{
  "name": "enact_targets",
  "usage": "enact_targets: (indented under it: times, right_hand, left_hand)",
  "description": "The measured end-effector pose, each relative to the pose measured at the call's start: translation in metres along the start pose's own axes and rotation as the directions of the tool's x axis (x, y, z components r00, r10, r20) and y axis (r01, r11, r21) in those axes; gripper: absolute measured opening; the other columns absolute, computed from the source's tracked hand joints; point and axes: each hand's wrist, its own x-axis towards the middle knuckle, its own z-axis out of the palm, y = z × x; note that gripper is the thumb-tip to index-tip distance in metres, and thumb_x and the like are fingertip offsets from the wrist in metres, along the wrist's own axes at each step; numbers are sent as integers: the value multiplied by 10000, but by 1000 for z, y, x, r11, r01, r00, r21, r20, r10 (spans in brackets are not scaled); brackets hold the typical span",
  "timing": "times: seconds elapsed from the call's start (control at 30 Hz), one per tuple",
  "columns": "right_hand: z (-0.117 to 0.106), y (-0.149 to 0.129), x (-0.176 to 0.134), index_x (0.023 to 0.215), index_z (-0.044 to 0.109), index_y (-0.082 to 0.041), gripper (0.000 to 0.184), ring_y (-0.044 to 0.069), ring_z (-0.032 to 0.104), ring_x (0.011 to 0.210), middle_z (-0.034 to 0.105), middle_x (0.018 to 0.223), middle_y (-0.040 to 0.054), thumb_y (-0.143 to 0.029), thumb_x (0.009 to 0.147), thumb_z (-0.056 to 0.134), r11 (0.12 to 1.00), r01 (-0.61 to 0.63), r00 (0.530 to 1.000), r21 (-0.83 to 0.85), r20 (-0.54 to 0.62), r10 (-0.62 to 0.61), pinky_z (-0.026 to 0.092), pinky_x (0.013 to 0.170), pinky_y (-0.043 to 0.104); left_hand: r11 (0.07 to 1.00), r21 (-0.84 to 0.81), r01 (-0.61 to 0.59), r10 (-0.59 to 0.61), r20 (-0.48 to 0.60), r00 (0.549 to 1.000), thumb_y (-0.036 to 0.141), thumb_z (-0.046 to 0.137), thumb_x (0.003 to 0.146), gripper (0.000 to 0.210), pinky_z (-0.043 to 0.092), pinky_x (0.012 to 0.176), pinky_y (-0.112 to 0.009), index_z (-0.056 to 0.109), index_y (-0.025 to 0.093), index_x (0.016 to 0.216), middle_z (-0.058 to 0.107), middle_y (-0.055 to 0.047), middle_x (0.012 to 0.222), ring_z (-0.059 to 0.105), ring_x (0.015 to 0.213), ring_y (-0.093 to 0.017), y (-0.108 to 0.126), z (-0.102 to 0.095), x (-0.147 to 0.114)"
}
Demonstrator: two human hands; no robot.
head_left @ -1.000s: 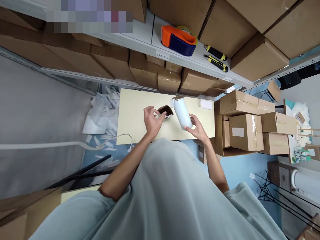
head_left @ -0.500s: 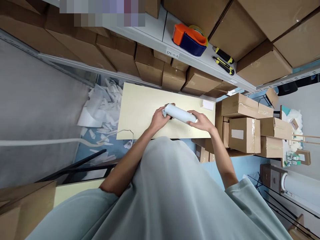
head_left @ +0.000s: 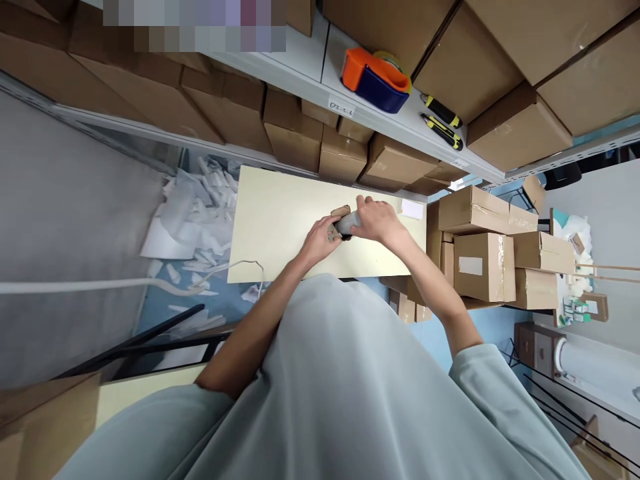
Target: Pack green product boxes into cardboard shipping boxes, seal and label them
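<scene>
Above the pale yellow table, my left hand (head_left: 321, 240) is closed around a small brown cardboard box (head_left: 341, 211) with its flaps standing open. My right hand (head_left: 377, 219) grips a pale, cylinder-shaped roll (head_left: 347, 223) from above. The near end of the roll is at the box's opening, and it looks partly inside. My fingers cover much of both things, so how deep the roll sits cannot be made out.
A white label stack (head_left: 412, 209) lies on the table (head_left: 280, 220) at right. Cartons (head_left: 484, 267) are piled beyond. The shelf above bears a tape dispenser (head_left: 376, 80) and two utility knives (head_left: 442, 121). Foam scraps (head_left: 173, 220) and a white hose (head_left: 100, 287) are at left.
My right hand has shifted left and turned over the roll. The roll, earlier lying across the box in both hands, now points into the box's opening.
</scene>
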Motion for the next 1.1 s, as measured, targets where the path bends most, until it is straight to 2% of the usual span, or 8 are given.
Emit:
enact_targets:
  times: [0.13, 0.27, 0.53, 0.67, 0.73, 0.87, 1.0, 1.1]
  right_hand:
    - [27, -15, 26, 1492, 585, -73, 631, 475, 722, 1230, 652, 1480, 306, -158, 913, 821, 995, 94, 995, -38, 43, -92, 531, 1091, 577]
    - [57, -17, 32, 1424, 624, -103, 473, 447, 635, 1375, 651, 1511, 278, -28, 959, 674, 973, 229, 973, -25, 0, -229, 471, 1180, 578]
    - [78, 1, 28, 1395, 674, -117, 350, 411, 506, 1536, 637, 1571, 270, -148, 1047, 656, 954, 278, 960, 109, -66, -273, 398, 1300, 623]
    - [80, 29, 14, 1523, 640, -179, 584, 376, 453, 1615, 463, 1757, 215, -275, 980, 830, 928, 263, 962, 265, -144, -232, 427, 1324, 562]
    - [82, 42, 9, 1589, 588, -188, 689, 358, 525, 1567, 500, 1729, 207, -251, 951, 841, 906, 241, 969, 348, -143, -203, 450, 1314, 546]
    - [91, 50, 4, 1541, 611, -160, 555, 319, 658, 1405, 654, 1547, 186, -137, 991, 687, 885, 248, 969, 394, -118, -218, 536, 1218, 482]
    - [100, 46, 3, 1415, 691, -191, 406, 317, 676, 1368, 612, 1579, 174, -111, 1031, 585, 917, 246, 968, 314, -133, -214, 592, 1127, 455]
    - [103, 48, 1, 1398, 690, -212, 409, 313, 684, 1347, 571, 1624, 168, -92, 1026, 568, 932, 249, 965, 264, -150, -216, 617, 1086, 453]
  left_hand:
    - [997, -74, 14, -14, -9, 1000, 243, 730, 775, 658, 648, 1120, -504, 710, 230, 1432, 677, -141, 1559, 641, 1447, -368, -4, -2, 3]
    - [984, -170, 61, -67, -29, 997, 245, 727, 752, 646, 663, 1099, -502, 713, 242, 1398, 686, -122, 1534, 679, 1390, -340, -7, -5, 3]
    - [967, -232, 106, -123, -56, 991, 238, 688, 744, 691, 650, 1137, -463, 693, 208, 1434, 659, -152, 1549, 676, 1432, -331, 0, -7, 1]
    - [968, -234, 94, -112, -67, 991, 261, 704, 766, 670, 645, 1143, -479, 685, 211, 1434, 649, -157, 1572, 658, 1461, -343, -2, -11, 0]
    - [971, -231, 68, -80, -45, 996, 278, 717, 772, 695, 632, 1164, -499, 674, 207, 1461, 646, -161, 1582, 643, 1480, -354, -4, -14, -3]
    - [997, -80, 8, -5, 37, 999, 298, 733, 808, 678, 590, 1220, -539, 693, 266, 1483, 627, -123, 1638, 593, 1537, -352, -5, -21, -8]
    - [982, 162, -96, 87, 61, 994, 380, 693, 965, 297, 479, 1323, -562, 842, 310, 1212, 631, -91, 1636, 569, 1554, -344, -2, -24, -4]
    - [963, 228, -140, 128, 68, 989, 409, 681, 1011, 222, 491, 1306, -565, 861, 301, 1083, 655, -94, 1601, 622, 1487, -351, 0, -23, 2]
